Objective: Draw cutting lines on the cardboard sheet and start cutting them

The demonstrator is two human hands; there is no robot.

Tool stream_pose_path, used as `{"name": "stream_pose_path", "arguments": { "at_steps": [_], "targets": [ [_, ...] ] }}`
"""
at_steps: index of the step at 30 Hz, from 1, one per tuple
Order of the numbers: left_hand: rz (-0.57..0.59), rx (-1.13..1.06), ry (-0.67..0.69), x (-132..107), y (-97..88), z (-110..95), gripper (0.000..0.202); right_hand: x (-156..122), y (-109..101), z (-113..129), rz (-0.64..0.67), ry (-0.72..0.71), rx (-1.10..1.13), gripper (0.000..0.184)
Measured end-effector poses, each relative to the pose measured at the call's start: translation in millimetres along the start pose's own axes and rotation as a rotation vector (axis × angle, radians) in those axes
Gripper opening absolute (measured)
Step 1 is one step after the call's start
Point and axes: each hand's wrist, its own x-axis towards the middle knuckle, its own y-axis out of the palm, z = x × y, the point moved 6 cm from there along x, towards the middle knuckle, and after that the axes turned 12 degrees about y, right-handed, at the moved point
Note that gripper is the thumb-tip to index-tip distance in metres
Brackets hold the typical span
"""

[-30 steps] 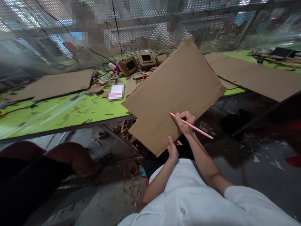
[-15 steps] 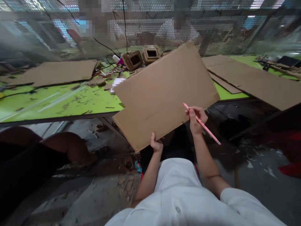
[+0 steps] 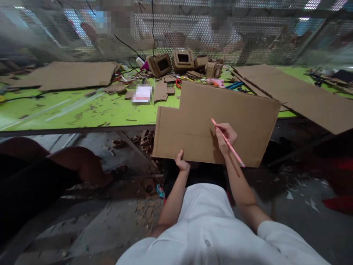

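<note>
A large brown cardboard sheet [image 3: 193,127] with a notch cut from its upper left corner lies tilted over my lap, its far edge at the table. My left hand [image 3: 182,162] grips its near edge, thumb on top, the fingers hidden underneath. A faint dark line runs across the sheet's left half. My right hand [image 3: 226,137] is closed around a pink pencil [image 3: 233,150] above the sheet. The pencil's front end points up and left, close over the cardboard; whether it touches cannot be made out.
Behind the sheet is a green table [image 3: 110,115] littered with scraps. Small cardboard boxes [image 3: 183,60], a pink glue gun [image 3: 215,82] and blue-handled pliers [image 3: 234,85] lie toward the mesh. Larger cardboard [image 3: 300,92] overhangs at right. Another person's leg [image 3: 79,163] is at left.
The cardboard sheet has turned clockwise and come down, uncovering boxes and tools on the table. My right hand has shifted slightly left with the pencil; my left hand keeps its grip.
</note>
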Motion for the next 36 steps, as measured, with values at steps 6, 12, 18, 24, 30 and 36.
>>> {"name": "stream_pose_path", "arguments": {
  "at_steps": [6, 12, 18, 24, 30, 36],
  "targets": [
    [-0.115, -0.012, 0.039, -3.9, 5.1, -0.9, 0.037, 2.9, 5.3, -1.4, 0.015, 0.005, 0.015, 0.013],
    [-0.112, -0.022, 0.072, 4.9, 18.9, -17.8, 0.039, 25.2, 27.5, 12.5, 0.113, 0.032, 0.052, 0.016],
    [0.02, 0.037, -0.036, -18.3, 35.9, -11.5, 0.034, 36.7, 43.0, 9.8, 0.236, 0.137, 0.089, 0.028],
    [0.14, 0.104, -0.174, -51.6, 45.6, -9.2, 0.03, 36.3, 34.2, 5.7, 0.312, 0.207, 0.1, 0.03],
    [0.085, 0.136, -0.178, -59.3, 39.6, -18.7, 0.034, 18.1, 16.2, 3.0, 0.131, 0.305, -0.031, 0.036],
    [0.099, 0.149, -0.202, -53.4, 37.8, -15.8, 0.032, 14.1, 25.6, 5.4, 0.162, 0.101, -0.168, 0.045]
  ]
}}
